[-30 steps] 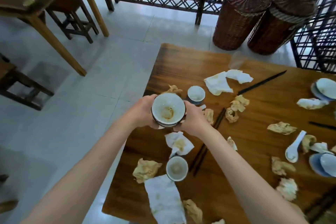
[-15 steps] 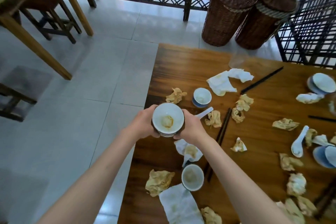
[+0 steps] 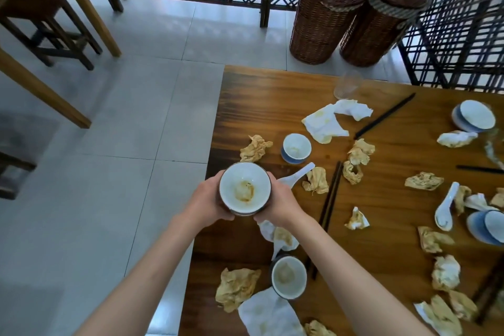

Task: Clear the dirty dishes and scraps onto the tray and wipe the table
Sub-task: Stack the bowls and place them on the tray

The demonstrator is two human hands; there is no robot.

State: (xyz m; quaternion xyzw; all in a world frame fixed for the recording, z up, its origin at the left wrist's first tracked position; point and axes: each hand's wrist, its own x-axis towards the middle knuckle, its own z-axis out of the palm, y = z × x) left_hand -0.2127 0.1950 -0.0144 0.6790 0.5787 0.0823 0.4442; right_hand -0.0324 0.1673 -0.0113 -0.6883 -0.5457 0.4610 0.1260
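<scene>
Littered wooden table (image 3: 272, 95); stained bowl (image 3: 245, 189) cupped between left hand (image 3: 208, 203) and right hand (image 3: 281, 203) above left edge. Could slip, smash on tiles.

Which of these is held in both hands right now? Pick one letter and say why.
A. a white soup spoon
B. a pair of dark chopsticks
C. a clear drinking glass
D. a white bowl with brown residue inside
D: the left hand and the right hand cup the stained white bowl from either side, while the glass, chopsticks and spoon lie untouched on the table.
</scene>
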